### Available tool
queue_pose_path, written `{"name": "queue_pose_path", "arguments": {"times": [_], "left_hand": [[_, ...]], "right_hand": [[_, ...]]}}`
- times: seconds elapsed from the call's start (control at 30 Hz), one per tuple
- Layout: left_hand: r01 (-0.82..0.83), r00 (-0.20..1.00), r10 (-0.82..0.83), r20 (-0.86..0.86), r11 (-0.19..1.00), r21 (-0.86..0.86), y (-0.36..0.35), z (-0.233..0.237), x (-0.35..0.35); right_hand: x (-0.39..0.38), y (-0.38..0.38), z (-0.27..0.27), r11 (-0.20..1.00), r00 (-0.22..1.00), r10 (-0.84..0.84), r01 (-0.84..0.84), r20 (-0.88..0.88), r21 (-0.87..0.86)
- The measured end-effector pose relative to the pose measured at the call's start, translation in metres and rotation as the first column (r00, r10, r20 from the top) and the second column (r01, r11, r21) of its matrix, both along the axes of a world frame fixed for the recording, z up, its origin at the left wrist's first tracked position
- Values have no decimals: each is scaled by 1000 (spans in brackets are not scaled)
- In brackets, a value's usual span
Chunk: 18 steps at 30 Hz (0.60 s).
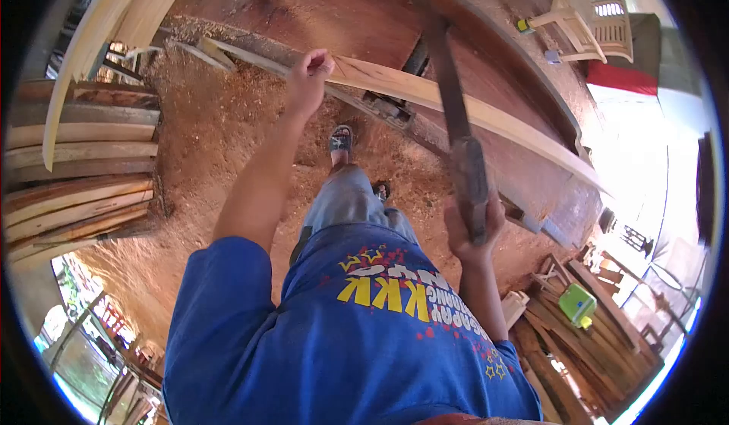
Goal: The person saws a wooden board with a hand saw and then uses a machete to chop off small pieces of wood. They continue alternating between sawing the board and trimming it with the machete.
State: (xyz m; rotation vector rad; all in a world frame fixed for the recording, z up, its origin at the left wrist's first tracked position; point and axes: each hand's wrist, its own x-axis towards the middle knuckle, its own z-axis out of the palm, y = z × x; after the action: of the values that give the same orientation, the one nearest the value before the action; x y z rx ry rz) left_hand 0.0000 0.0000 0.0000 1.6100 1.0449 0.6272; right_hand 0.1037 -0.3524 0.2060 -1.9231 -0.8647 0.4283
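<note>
My left hand point(308, 85) is closed with its fingers curled, right at the near-left end of a long pale wooden plank point(380, 80). What it holds, if anything, is hidden. My right hand point(480, 231) grips the thick handle of a long dark-bladed hand tool point(443, 53), which looks like a handsaw; its teeth do not show. The blade points away from me and crosses over the plank in this view. Under the plank, a wooden support point(353, 100) stretches across the reddish work surface.
Stacked boards point(80, 148) stand at the left, below long curved pale strips point(87, 49). Sawdust covers the floor point(205, 136) around my feet. A wooden chair point(585, 26) is at the upper right. A green plastic container point(577, 303) sits on timber at the lower right.
</note>
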Motion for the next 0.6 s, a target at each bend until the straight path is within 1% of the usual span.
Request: {"name": "queue_pose_path", "arguments": {"times": [0.07,0.1,0.17,0.2,0.27,0.3,0.33,0.37,0.4,0.43,0.47,0.5,0.53,0.57,0.6], "left_hand": [[97,991,-88,-100,992,83,55,-4,14],[149,967,-141,-213,989,23,-22,25,-17],[240,919,-214,-331,970,38,1,22,-8],[254,931,-249,-268,967,-15,12,20,-1],[371,793,-273,-544,926,76,11,61,5],[445,700,-267,-662,889,111,8,79,13],[532,639,-413,-649,846,-15,14,82,19],[622,557,-556,-617,772,-134,25,81,28],[775,449,-645,-618,626,-91,38,71,35],[896,312,-712,-629,440,-54,45,64,46],[933,244,-806,-540,347,-98,40,75,56],[981,153,-840,-520,194,-25,43,75,64],[997,67,-863,-501,44,58,45,76,73],[955,1,-839,-544,-161,250,49,64,84],[976,-66,-786,-615,-180,126,45,66,95]], "right_hand": [[4,3,-18,990,991,-137,137,-3,-37],[-23,-91,28,972,969,-227,219,-101,-85],[-37,-129,14,924,902,-381,380,-203,-46],[-44,-142,15,898,872,-437,436,-220,-54],[-66,-165,18,828,787,-556,553,-269,-94],[-77,-177,16,798,771,-602,594,-209,-105],[-88,-187,10,757,743,-653,644,-144,-111],[-99,-192,5,703,700,-710,702,-75,-111],[-111,-189,10,657,655,-753,745,-58,-117],[-121,-182,16,603,601,-798,790,-58,-110],[-132,-170,18,538,534,-843,837,-65,-99],[-145,-154,17,464,458,-886,881,-77,-95],[-158,-134,7,359,353,-930,931,-101,-60],[-172,-117,-3,254,249,-961,967,-119,-33],[-185,-105,-8,161,158,-979,987,-131,-14]]}}
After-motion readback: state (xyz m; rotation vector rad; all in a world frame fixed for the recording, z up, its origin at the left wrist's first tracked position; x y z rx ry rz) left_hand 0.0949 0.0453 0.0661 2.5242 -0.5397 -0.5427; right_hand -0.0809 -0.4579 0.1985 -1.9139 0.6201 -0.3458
